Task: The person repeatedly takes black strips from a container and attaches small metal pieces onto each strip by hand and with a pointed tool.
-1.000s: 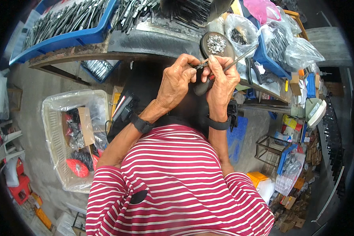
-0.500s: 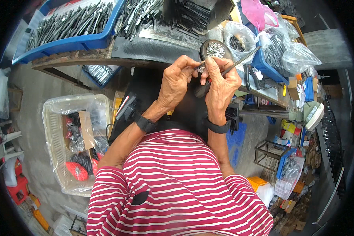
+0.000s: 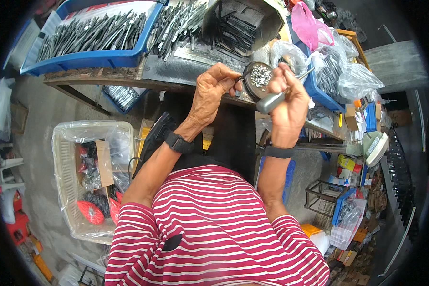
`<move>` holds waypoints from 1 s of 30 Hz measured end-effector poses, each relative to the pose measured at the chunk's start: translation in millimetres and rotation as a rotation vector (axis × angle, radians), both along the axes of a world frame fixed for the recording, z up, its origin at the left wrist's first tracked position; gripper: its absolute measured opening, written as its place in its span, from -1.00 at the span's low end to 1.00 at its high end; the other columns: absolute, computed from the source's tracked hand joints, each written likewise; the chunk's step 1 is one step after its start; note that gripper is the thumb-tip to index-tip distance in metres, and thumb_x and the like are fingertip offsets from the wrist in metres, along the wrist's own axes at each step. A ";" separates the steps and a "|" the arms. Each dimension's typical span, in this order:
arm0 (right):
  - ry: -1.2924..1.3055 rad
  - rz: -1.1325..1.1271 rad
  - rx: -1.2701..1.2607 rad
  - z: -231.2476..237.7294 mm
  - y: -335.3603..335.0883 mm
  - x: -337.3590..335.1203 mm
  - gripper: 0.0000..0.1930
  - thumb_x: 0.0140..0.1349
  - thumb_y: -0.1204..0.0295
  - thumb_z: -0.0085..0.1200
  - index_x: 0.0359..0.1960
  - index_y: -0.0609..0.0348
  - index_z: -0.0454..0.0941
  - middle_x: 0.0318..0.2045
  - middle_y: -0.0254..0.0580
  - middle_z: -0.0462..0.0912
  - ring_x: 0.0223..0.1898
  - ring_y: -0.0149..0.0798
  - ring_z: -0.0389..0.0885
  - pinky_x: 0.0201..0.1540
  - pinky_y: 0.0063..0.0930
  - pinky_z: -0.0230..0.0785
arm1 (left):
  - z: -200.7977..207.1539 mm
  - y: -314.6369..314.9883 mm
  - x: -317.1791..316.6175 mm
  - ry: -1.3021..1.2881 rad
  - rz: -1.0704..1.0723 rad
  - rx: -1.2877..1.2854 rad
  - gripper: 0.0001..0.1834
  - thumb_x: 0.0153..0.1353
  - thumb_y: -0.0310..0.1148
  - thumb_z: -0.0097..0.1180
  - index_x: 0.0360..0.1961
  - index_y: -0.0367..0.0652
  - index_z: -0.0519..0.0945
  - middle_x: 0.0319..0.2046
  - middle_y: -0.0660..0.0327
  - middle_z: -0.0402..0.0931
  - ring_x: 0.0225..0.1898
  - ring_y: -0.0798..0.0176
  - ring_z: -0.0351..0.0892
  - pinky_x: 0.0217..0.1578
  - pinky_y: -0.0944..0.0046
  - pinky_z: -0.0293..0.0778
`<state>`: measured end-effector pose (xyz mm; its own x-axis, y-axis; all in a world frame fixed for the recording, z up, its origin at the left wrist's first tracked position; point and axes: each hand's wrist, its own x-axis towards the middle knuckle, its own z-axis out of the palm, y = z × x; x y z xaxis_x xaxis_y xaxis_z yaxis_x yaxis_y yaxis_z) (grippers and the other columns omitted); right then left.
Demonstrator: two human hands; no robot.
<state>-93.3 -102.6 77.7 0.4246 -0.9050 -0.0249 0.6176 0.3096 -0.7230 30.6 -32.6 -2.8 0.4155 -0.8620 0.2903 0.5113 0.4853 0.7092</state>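
Note:
My left hand (image 3: pixel 210 91) is closed in a pinch at the bench's near edge, beside a round dark dish (image 3: pixel 249 86). A small dark piece shows at its fingertips, too little of it to name. In the dish lies a heap of small shiny metal parts (image 3: pixel 260 75). My right hand (image 3: pixel 291 107) is just right of the dish, its fingers curled round a screwdriver-like tool (image 3: pixel 272 102). The tool's thick grey handle points toward the dish, and its thin metal shaft sticks out up and to the right. Its tip is too small to make out.
Dark slender metal pieces fill a blue tray (image 3: pixel 100 61) at the left and an open bin (image 3: pixel 271 31) ahead. More lie in a bagged blue crate (image 3: pixel 312 86) at the right. A plastic-lined basket (image 3: pixel 64 181) stands on the floor at the left.
My hands have parted. The right one has moved right with the tool, whose handle has swung up beside the dish. My left hand has stayed nearly in place, still pinching.

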 end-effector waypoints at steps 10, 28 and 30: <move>0.062 -0.209 -0.787 37.6 8.4 24.5 -0.83 0.17 0.62 -0.14 -0.19 0.39 0.31 -0.34 -0.03 0.50 -0.37 -0.34 0.49 -0.11 -0.33 0.38 | -7.6 -8.6 2.1 0.028 -0.012 -0.059 -0.91 0.09 -0.42 0.05 -0.38 -0.19 0.48 -0.50 0.22 0.51 -0.45 0.42 0.43 -0.41 0.46 0.31; 0.075 -0.409 -1.102 63.4 24.4 30.2 -0.88 0.16 0.59 -0.09 -0.27 0.36 0.35 -0.41 -0.07 0.48 -0.44 -0.39 0.44 -0.24 -0.45 0.39 | -6.0 -6.1 1.0 -0.042 0.004 -0.042 -0.90 0.10 -0.39 0.05 -0.38 -0.18 0.50 -0.53 0.25 0.49 -0.48 0.45 0.38 -0.43 0.48 0.28; 0.237 -0.346 -1.133 38.8 18.1 31.0 -0.90 0.16 0.59 -0.09 -0.29 0.35 0.35 -0.41 -0.07 0.48 -0.44 -0.39 0.44 -0.27 -0.47 0.38 | -5.9 -5.7 -0.6 -0.036 0.007 -0.033 -0.90 0.10 -0.39 0.05 -0.38 -0.19 0.50 -0.53 0.24 0.49 -0.48 0.45 0.38 -0.43 0.48 0.28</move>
